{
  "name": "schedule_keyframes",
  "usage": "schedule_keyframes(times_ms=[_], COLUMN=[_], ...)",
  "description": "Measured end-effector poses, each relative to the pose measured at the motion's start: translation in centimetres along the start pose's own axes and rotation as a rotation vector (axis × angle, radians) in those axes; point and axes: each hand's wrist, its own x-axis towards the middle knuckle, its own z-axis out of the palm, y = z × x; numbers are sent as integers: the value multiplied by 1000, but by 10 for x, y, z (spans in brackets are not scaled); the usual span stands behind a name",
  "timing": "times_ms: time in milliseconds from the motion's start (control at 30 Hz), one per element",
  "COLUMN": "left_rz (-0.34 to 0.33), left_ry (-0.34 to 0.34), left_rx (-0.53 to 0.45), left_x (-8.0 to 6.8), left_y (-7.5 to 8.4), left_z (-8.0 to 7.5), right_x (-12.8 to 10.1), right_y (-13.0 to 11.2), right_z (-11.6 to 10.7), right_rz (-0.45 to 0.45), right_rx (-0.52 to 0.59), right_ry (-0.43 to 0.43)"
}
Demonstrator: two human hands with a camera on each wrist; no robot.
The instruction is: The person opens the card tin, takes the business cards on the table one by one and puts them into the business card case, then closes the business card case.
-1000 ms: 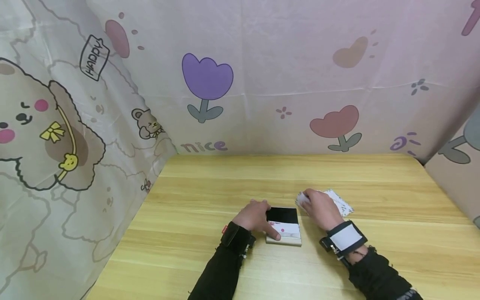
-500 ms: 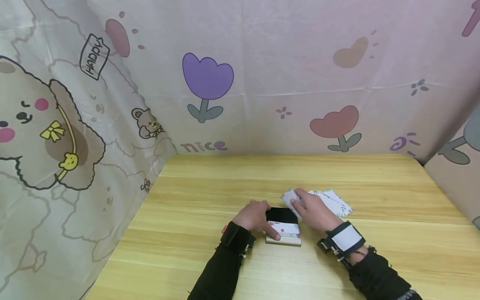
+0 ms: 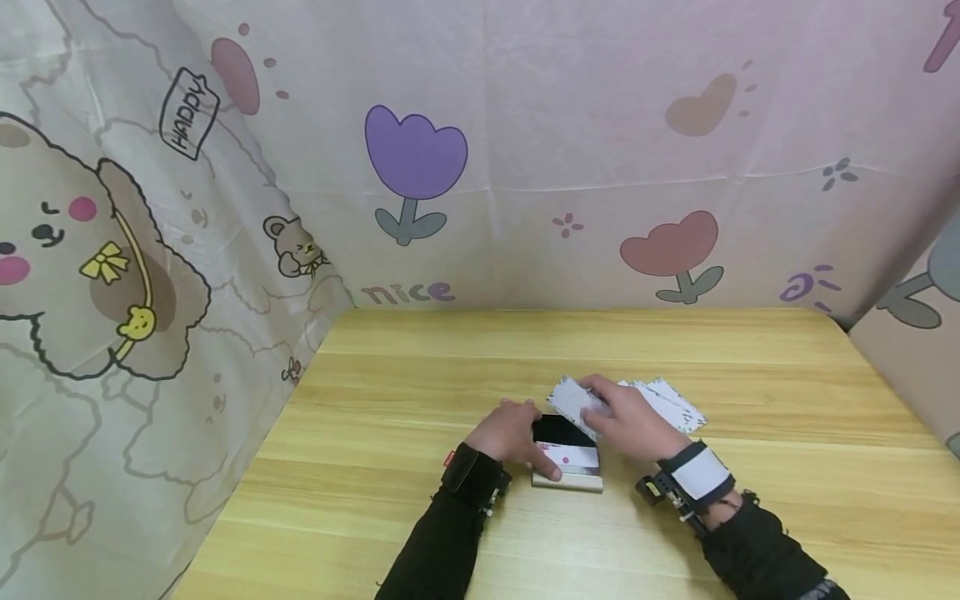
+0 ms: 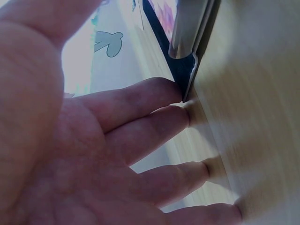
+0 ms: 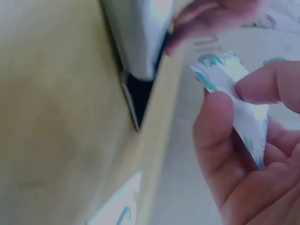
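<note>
So the right hand (image 3: 626, 421) has lifted one card (image 3: 573, 400) off the pile (image 3: 671, 402) at 3 o'clock, fingers pinching it over the open case (image 3: 567, 454) mid-bench (image 3: 375, 467). The left hand (image 3: 510, 433) rests flat, steadying the case's 9 o'clock edge.

Light wooden table (image 3: 420, 367) against pastel cartoon-print curtain (image 3: 570, 150) with tulips.

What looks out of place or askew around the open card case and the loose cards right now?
Nothing is spilled or damaged. The loose white patterned cards lie fanned unevenly on the wooden table rather than stacked. The left hand steadies the open silver card case, and the right hand pinches one white card above it.
</note>
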Motion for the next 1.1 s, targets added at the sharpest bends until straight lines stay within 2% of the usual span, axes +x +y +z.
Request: schedule_keyframes(times_ms=[200, 433, 633, 967, 1100], left_rz=[-2, 6, -2, -8, -12], left_ry=[-13, -12, -16, -21, -21], left_rx=[-12, -7, -17, -14, -8], left_x=[0, 2, 3, 1, 1], left_y=[0, -1, -1, 1, 2], left_z=[-1, 0, 0, -1, -1], right_x=[0, 1, 0, -1, -1], right_y=[2, 4, 2, -2, -2], right_z=[0, 8, 10, 9, 10], right_rz=[-63, -113, -137, -97, -95], right_rx=[-3, -129, -90, -36, -65], right_ry=[-63, -120, -141, -212, -192])
